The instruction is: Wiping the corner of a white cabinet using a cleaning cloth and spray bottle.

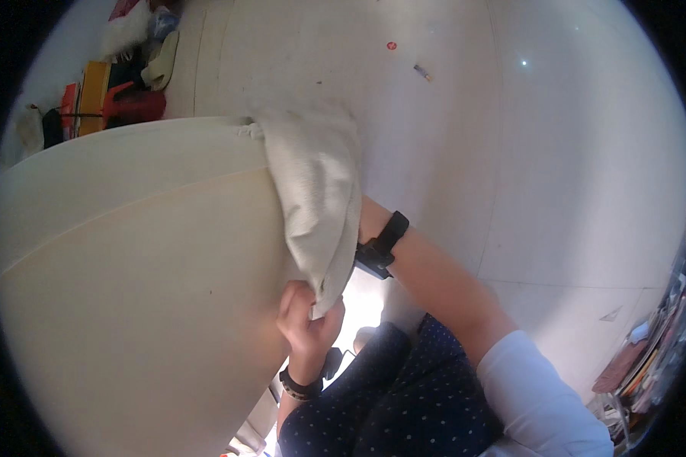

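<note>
A beige cloth (320, 188) hangs in folds along the right edge of a broad cream surface (166, 274). My left hand (308, 317) pinches the cloth's lower corner between thumb and fingers. My right forearm (446, 280), with a black strap and device at the wrist, reaches behind the cloth. The cloth hides my right hand, so its grip does not show. The cloth's upper end is blurred, and a small whitish gathered bit (251, 131) lies beside it on the surface's far edge.
A pale tiled floor (434, 148) bears a small red disc (391, 45) and a small cylindrical object (422, 72). Beyond the surface stand a red container (137, 107), a yellow-orange box (93, 94) and bags. Stacked papers or folders (657, 348) line the right side.
</note>
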The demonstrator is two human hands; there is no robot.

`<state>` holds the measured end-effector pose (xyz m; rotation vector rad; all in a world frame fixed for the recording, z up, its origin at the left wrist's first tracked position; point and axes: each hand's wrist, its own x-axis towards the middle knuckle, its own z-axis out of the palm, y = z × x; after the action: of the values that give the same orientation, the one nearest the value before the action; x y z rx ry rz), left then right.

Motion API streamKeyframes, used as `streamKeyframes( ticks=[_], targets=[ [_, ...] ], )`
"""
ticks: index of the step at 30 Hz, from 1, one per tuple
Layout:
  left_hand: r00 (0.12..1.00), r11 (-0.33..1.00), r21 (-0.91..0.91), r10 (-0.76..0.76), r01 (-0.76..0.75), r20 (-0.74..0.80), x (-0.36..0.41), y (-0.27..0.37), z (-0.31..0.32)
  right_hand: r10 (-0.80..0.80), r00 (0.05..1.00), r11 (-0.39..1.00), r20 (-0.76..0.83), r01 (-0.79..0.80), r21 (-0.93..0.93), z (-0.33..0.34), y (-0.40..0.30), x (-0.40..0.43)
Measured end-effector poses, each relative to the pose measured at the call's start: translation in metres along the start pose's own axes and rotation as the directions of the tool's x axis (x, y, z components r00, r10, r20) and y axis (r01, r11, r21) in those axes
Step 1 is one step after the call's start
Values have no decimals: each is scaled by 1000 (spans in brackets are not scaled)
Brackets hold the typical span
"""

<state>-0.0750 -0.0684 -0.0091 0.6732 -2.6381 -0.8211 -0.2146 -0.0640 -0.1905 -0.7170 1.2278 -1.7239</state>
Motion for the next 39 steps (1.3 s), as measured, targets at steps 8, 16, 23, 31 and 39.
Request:
streamKeyframes(
  ticks=[8,16,23,31,39],
  targets=[
    [966,992,79,-117,101,229,4,7,13,-58,971,996,-231,42,-73,-33,-18,-27],
    [988,999,-18,-26,29,155,-7,-3,13,-346,906,834,-244,178,-523,-95,-67,-75],
    [962,980,35,201,-198,-185,24,31,-3,-443,896,475,-38,198,-857,-169,-112,-80],
    [988,994,-23,103,-107,-119,57,67,-56,-252,967,877,-36,213,-432,-172,-216,-55],
    [998,913,409,25,3,-63,71,109,-120,-57,961,511,272,262,-819,-163,-262,-5]
  ],
)
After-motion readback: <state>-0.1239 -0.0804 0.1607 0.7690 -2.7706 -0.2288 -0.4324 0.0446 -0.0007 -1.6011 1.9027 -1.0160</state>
